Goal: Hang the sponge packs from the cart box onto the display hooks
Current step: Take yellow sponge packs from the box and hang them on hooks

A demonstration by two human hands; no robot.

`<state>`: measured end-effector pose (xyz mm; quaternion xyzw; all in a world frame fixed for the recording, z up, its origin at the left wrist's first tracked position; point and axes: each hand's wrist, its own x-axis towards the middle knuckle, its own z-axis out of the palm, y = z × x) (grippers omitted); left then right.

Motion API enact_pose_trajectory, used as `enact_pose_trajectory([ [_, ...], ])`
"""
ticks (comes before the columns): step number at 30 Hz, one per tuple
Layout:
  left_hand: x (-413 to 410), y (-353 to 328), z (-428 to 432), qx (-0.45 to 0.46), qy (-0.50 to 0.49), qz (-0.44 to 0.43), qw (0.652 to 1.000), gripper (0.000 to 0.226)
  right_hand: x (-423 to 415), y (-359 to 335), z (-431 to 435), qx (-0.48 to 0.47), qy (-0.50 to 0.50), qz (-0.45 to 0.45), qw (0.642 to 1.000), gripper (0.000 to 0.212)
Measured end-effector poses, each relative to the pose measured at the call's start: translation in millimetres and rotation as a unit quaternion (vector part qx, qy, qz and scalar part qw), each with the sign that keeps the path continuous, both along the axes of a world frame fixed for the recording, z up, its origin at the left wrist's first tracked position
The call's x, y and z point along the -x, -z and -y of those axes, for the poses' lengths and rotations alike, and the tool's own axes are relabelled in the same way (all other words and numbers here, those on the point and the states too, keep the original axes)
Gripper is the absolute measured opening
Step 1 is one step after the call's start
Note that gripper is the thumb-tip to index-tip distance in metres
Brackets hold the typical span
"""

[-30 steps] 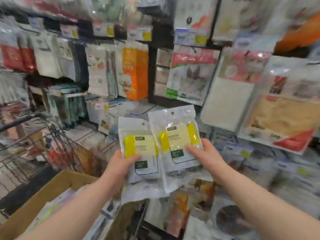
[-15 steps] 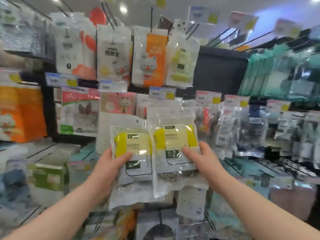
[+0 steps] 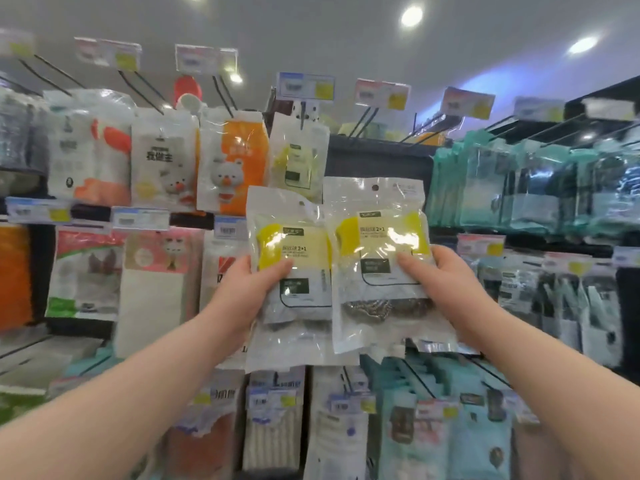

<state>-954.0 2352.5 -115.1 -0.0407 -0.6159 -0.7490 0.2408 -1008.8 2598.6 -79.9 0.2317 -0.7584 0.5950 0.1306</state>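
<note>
Both hands raised at the display wall. Left hand grips left sponge pack, thumb across its yellow label. Right hand grips right sponge pack, which overlaps the left pack's edge. Matching hung sponge pack on display hook just above. Teal packs to the right.

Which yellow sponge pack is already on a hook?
The upper pack, beside the orange bear pack; the others are held by the left hand and right hand.
</note>
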Motion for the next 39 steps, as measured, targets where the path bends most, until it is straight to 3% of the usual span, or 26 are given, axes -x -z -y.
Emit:
enact_pose_trajectory([
  [4,23,-29,-4,0.014,0.008,-0.016,1.0,0.06,27,-24,-4,0.011,0.001,-0.01,1.0,0.034],
  [10,70,-74,13,0.027,-0.01,-0.052,0.998,0.03,70,-66,6,0.052,-0.011,-0.02,0.998,0.031],
  [15,104,-94,36,0.042,-0.017,-0.083,0.996,0.032,104,-87,17,0.081,-0.017,-0.036,0.996,0.024],
  [33,148,-104,35,0.011,-0.058,-0.124,0.991,0.03,176,-111,30,0.116,-0.115,-0.073,0.984,0.022],
  [39,154,-96,24,0.017,-0.07,-0.128,0.989,0.017,188,-114,27,0.119,-0.136,-0.077,0.98,0.022],
])
